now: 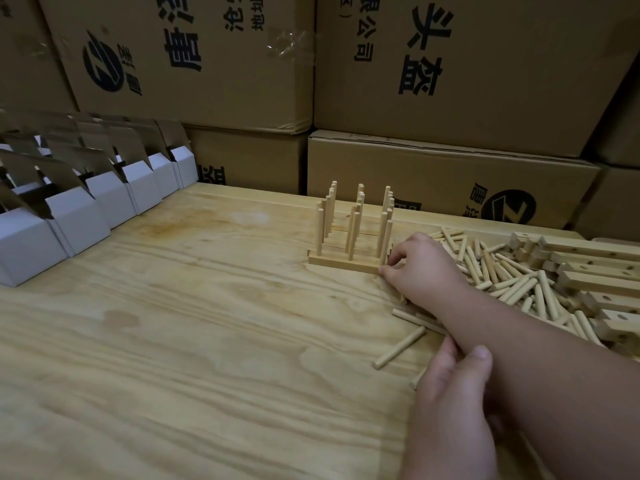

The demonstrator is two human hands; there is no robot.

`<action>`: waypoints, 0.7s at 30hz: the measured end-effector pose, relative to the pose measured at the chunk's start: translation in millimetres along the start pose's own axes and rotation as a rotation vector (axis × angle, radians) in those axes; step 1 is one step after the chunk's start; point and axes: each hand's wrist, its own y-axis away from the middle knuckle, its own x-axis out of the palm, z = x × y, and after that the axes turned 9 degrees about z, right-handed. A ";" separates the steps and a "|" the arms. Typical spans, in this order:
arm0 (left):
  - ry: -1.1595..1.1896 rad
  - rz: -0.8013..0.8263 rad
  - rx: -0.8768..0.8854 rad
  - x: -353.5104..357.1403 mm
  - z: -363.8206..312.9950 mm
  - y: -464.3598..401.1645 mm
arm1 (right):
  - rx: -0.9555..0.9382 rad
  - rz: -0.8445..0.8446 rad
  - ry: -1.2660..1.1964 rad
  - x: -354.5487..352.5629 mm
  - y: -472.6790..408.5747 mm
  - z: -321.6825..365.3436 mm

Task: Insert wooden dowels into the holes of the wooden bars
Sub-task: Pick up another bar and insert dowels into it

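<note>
right hand [420,261] fingertips pinch end of front bar [343,263]; left hand [450,382] curled, contents unclear; loose dowels [512,278] lie just right.

Pale yellow grained worktop [207,323] showing darker streaks, dowels [512,282] matching it, white cartons [79,216] lining upper left, brown boxes [450,64] bearing black print

Dim warm light on my desk [173,323], soft shadows, wide-angle bending at edges, boxes [450,81] slightly soft.
</note>
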 end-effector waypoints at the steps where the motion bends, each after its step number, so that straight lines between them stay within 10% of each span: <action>1: -0.005 0.005 0.005 -0.3 0.8 0.0 | -0.023 -0.002 0.006 0.4 -0.6 -0.7; 21: -0.038 0.039 0.040 3.9 -6.9 10.6 | -0.118 0.203 0.207 -15.3 -12.8 -5.4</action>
